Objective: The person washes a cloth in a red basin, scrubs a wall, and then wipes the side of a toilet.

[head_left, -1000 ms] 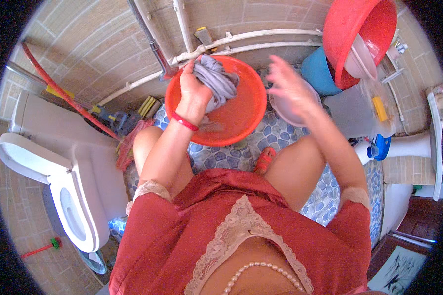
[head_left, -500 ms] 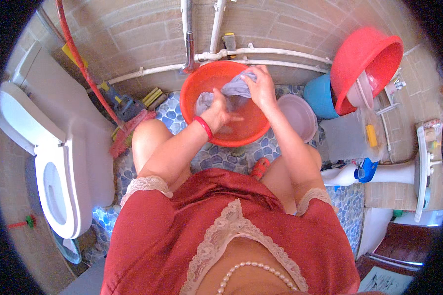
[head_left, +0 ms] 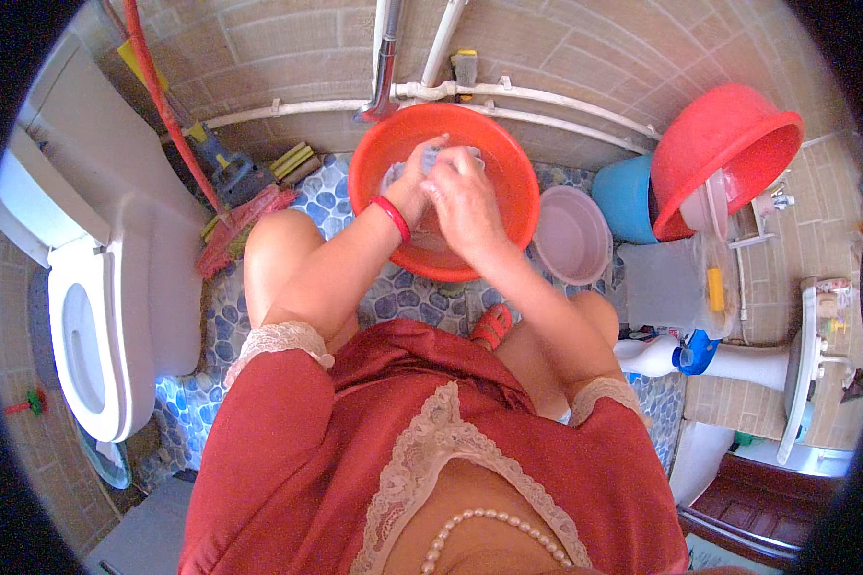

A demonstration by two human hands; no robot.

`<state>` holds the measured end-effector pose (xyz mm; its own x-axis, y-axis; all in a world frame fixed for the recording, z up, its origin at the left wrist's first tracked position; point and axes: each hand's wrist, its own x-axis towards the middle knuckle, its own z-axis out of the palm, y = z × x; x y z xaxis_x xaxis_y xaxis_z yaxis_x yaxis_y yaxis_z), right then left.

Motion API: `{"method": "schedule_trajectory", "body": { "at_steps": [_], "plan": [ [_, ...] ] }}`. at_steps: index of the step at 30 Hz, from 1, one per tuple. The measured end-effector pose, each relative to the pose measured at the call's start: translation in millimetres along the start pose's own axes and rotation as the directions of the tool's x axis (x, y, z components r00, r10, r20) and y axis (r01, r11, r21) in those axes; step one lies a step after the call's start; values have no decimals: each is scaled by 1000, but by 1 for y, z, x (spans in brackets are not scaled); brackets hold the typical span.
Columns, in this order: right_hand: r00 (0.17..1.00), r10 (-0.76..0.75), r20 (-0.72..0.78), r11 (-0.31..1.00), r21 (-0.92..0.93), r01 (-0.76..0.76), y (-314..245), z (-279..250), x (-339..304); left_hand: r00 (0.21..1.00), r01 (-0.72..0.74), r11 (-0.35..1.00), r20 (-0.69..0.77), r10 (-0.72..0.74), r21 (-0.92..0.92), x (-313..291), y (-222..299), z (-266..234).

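Note:
A large orange-red basin (head_left: 524, 196) stands on the floor in front of me, with what looks like water inside. Wet grey-white cloth (head_left: 441, 155) is bunched up over it, its lower part hidden by my hands. My left hand (head_left: 413, 187), with a red bangle at the wrist, is closed against the cloth from the left. From the right, my right hand (head_left: 463, 203) presses over the same cloth with curled fingers, close against the left hand. Some of the fingers are covered by the other hand.
A pale pink basin (head_left: 573, 235) sits right of the orange one. Beyond it are a blue bucket (head_left: 623, 199) and a tilted red basin (head_left: 686, 129). At left stand a toilet (head_left: 91, 355) and a pink mop (head_left: 244, 225). White pipes (head_left: 537, 93) run along the wall.
My right hand has come down and left with the cloth, from the basin's far right rim to my left hand. The left hand has closed in on the cloth. My view has shifted slightly.

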<state>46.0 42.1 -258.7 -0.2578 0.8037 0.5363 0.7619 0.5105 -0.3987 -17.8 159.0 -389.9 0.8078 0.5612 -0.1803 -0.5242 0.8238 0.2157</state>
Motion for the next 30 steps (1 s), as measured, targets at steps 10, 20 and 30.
{"method": "schedule_trajectory", "body": {
  "at_steps": [10,20,30],
  "plan": [
    [634,712,-302,689,125,-714,97,38,5,720,-216,852,-512,469,477,16,-68,30],
    [627,747,-219,635,512,-578,70,50,13,904,-306,919,-226,362,250,44,-55,-41],
    [613,725,-314,680,469,-563,41,74,10,799,-234,770,-334,501,594,24,-21,-14]
  ]
}}
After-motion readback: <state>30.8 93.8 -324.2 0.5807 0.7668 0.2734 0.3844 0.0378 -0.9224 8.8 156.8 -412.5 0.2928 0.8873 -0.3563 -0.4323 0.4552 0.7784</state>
